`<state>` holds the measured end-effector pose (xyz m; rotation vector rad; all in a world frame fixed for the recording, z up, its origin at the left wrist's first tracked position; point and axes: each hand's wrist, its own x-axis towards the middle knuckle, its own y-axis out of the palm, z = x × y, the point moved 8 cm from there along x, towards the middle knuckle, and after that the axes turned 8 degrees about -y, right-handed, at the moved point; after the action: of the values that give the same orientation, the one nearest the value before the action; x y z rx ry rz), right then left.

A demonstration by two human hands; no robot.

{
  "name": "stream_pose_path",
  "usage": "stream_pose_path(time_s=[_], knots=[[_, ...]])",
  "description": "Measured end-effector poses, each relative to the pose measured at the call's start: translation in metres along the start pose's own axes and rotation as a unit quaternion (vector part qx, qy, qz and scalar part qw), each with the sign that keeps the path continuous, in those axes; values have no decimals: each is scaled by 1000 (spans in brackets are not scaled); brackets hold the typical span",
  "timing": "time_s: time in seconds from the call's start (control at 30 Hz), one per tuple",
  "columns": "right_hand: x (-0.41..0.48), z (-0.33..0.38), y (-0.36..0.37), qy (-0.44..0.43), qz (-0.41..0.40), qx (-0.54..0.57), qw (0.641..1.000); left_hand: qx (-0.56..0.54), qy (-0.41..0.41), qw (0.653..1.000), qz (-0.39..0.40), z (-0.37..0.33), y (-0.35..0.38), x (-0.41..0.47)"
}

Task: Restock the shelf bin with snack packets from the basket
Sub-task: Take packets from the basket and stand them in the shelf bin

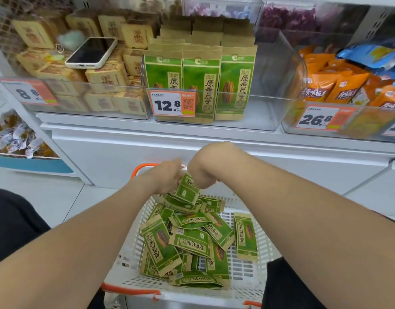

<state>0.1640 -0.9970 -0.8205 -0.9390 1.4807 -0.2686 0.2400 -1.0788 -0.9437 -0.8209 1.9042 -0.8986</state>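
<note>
A white plastic basket [262, 239] with orange handles sits low in front of me, holding several green-and-tan snack packets [189, 237] in a loose heap. My left hand [167, 177] and my right hand [203, 172] meet above the basket's far end, both gripping one green packet [187, 189] that hangs tilted just over the pile. On the shelf above, a clear bin [265, 108] holds upright rows of the same green packets [201, 85] on its left side; its right part shows bare floor. A 12.8 price tag [172, 104] hangs on its front.
A phone [91, 53] lies on tan boxed snacks [107, 76] in the left bin. Orange and blue bags [339, 85] fill the right bin with a 26.8 tag. A white cabinet front [192, 148] stands between shelf and basket. Wrapped sweets [16, 137] lie at far left.
</note>
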Motion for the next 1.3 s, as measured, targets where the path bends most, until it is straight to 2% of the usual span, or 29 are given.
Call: stream_pose_path(time_s=[0.13,0.3,0.33,0.43,0.53,0.6,0.63,0.7,0.77,0.83,0.9,1.0,1.07,1.17,1.2,1.3], knots=[[-15,-24,4,18,-21,19,999,-66,31,996,-50,-21,-28,-20],[-33,-50,-2,42,-105,117,987,-190,55,973,-117,-61,-80,-59],[-37,-53,-2,44,-110,131,984,-231,66,962,-129,-70,-90,-65],[-50,-54,-7,14,-148,195,970,-396,80,911,-86,-96,-106,-81],[-66,-69,-23,-7,-237,288,928,-492,59,862,-103,-100,-125,-81],[-81,-85,-33,-12,-303,386,871,-520,61,841,-137,-99,-142,-81],[-88,-94,-36,-14,-334,435,836,-508,73,843,-161,-99,-152,-83],[-101,-108,-42,-27,-395,532,748,-452,98,856,-232,-102,-174,-89],[-114,-120,-47,-41,-450,617,644,-388,111,868,-290,-107,-192,-93],[-122,-129,-51,-55,-494,672,548,-341,126,889,-280,-119,-198,-95],[-125,-133,-52,-55,-526,706,471,-299,140,902,-280,-134,-203,-100],[-123,-139,-47,-24,-548,742,386,-197,142,903,-354,-153,-221,-113],[-123,-143,-48,-16,-548,745,381,-142,137,899,-390,-160,-230,-113],[-126,-145,-59,-53,-539,717,439,-76,159,879,-443,-169,-238,-112],[-130,-148,-62,-56,-560,693,450,-68,168,871,-456,-171,-238,-112],[-150,-171,-65,-9,-675,589,445,-67,203,836,-505,-171,-236,-113]])
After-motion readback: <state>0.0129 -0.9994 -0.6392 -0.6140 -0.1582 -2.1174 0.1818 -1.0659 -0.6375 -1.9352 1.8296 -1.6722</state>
